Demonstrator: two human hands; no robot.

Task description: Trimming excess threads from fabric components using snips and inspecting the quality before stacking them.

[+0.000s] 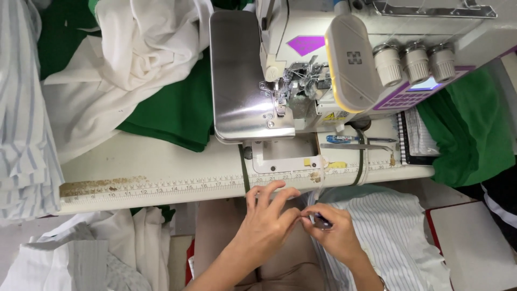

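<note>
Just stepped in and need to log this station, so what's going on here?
A person sits at a white overlock sewing machine on a pale work table with a ruler strip along its front edge. Both hands are below the table edge, over the lap: the left hand and right hand meet at the fingertips, pinching something small and dark that is too small to identify. White striped fabric lies under the right hand. Green cloth and plain white cloth are piled behind the machine.

An overlock sewing machine (323,70) stands on the table (161,161), cloth piled to its left (134,59). Before the table's ruled edge (near the lap), both hands (266,221) (336,234) meet over striped fabric (393,237).
</note>
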